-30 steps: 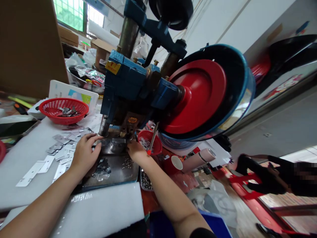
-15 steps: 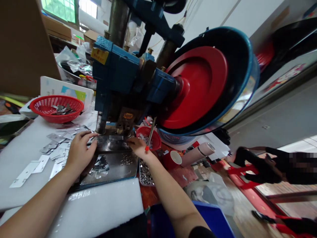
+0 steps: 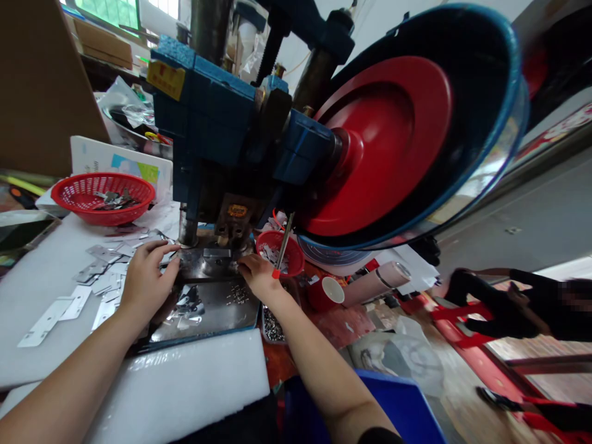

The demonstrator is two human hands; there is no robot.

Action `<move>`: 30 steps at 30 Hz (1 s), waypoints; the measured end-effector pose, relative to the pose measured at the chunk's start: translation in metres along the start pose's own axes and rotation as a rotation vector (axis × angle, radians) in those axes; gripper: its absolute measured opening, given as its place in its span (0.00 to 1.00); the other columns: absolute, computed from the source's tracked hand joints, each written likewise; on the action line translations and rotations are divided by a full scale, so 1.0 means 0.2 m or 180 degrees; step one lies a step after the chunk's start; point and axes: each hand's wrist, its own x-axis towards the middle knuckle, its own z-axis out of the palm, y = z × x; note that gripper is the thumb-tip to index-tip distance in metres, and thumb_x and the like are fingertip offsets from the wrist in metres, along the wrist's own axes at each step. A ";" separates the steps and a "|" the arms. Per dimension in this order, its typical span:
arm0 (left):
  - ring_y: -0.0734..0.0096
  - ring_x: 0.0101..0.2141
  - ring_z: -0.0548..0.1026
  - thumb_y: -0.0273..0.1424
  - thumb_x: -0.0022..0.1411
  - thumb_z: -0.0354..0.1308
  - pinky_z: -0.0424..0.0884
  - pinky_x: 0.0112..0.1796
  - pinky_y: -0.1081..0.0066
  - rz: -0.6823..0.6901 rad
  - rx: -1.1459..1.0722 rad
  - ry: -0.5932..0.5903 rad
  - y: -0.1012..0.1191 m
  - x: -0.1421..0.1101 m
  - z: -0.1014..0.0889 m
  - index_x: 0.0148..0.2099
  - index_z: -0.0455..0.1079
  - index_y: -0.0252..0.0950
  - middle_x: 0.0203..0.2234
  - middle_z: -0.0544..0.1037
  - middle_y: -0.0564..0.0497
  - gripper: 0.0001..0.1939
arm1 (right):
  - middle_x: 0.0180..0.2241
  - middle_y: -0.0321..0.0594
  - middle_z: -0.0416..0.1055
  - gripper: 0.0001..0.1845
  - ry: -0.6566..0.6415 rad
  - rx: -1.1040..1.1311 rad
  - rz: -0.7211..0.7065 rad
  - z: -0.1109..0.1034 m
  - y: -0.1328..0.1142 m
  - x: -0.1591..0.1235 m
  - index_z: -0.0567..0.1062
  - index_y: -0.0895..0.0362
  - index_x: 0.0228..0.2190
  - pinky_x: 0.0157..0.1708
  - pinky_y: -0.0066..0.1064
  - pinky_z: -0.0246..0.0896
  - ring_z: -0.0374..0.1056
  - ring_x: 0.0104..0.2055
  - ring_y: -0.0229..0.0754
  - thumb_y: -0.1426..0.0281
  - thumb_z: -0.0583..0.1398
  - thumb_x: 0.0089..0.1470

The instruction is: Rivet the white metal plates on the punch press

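Note:
My left hand (image 3: 150, 277) rests at the left edge of the press base, thumb and fingers apart, with nothing visible in it. On the other side of the die block (image 3: 216, 264), my right hand (image 3: 259, 276) has its fingers drawn together at the block's right edge; whatever they hold is hidden. Above both hands stands the blue press (image 3: 208, 117), its punch holder (image 3: 234, 216) over the die. On the metal plate (image 3: 213, 320) in front lie thin metal pieces (image 3: 187, 306) and a scatter of tiny rivet-like parts (image 3: 237, 295). Flat metal plates (image 3: 46, 320) lie left of my left hand.
A red basket (image 3: 78, 200) with metal pieces stands at the left, another red basket (image 3: 296, 250) behind my right hand. The big red flywheel (image 3: 383, 148) overhangs the right. Below it are a red cup (image 3: 319, 296), a pink bottle (image 3: 377, 283) and a blue bin (image 3: 398, 401). A person (image 3: 522, 302) sits at far right.
The view has shifted slightly, so the press and flywheel look larger and higher. Both hands keep nearly the same places beside the die.

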 end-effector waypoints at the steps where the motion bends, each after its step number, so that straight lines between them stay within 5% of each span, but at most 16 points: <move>1: 0.57 0.50 0.68 0.35 0.60 0.53 0.65 0.52 0.56 -0.0016 0.0003 -0.0008 0.00 0.00 0.00 0.45 0.72 0.39 0.45 0.70 0.44 0.13 | 0.39 0.43 0.74 0.10 0.0042 0.0156 0.0067 0.00 0.00 0.00 0.76 0.58 0.38 0.46 0.30 0.62 0.69 0.44 0.40 0.75 0.56 0.57; 7: 0.59 0.49 0.68 0.36 0.59 0.54 0.66 0.52 0.57 -0.0123 0.0009 -0.0015 0.01 0.00 -0.01 0.46 0.72 0.38 0.46 0.69 0.45 0.14 | 0.35 0.39 0.75 0.17 -0.0133 0.2068 0.1213 0.04 0.02 -0.04 0.72 0.57 0.42 0.40 0.29 0.68 0.72 0.37 0.37 0.77 0.48 0.55; 11: 0.58 0.49 0.68 0.36 0.60 0.54 0.66 0.52 0.57 -0.0137 0.0029 0.0008 0.02 0.00 -0.01 0.47 0.72 0.37 0.46 0.68 0.44 0.15 | 0.35 0.41 0.75 0.17 -0.0047 0.2884 0.1408 0.04 0.04 -0.08 0.71 0.60 0.45 0.39 0.31 0.68 0.73 0.34 0.38 0.74 0.51 0.54; 14: 0.58 0.50 0.68 0.36 0.60 0.54 0.65 0.52 0.57 -0.0082 0.0033 0.0072 0.03 0.00 -0.02 0.47 0.72 0.36 0.46 0.68 0.44 0.15 | 0.36 0.40 0.76 0.16 -0.0018 0.2255 0.1245 0.03 0.03 -0.12 0.72 0.58 0.44 0.41 0.32 0.67 0.72 0.37 0.40 0.73 0.53 0.54; 20: 0.59 0.50 0.68 0.35 0.61 0.53 0.64 0.54 0.59 0.0168 0.0062 0.0142 0.09 -0.01 -0.04 0.46 0.72 0.36 0.47 0.68 0.44 0.14 | 0.43 0.41 0.73 0.14 -0.0331 -0.0273 0.0483 0.04 -0.03 -0.21 0.78 0.54 0.39 0.50 0.28 0.59 0.67 0.46 0.41 0.74 0.54 0.56; 30: 0.59 0.51 0.67 0.35 0.60 0.53 0.62 0.55 0.59 0.0249 0.0091 0.0286 0.16 0.02 -0.10 0.45 0.72 0.38 0.47 0.68 0.45 0.12 | 0.42 0.36 0.75 0.14 -0.0681 -0.0922 0.0274 0.06 -0.05 -0.16 0.77 0.48 0.43 0.43 0.26 0.60 0.69 0.44 0.39 0.69 0.53 0.60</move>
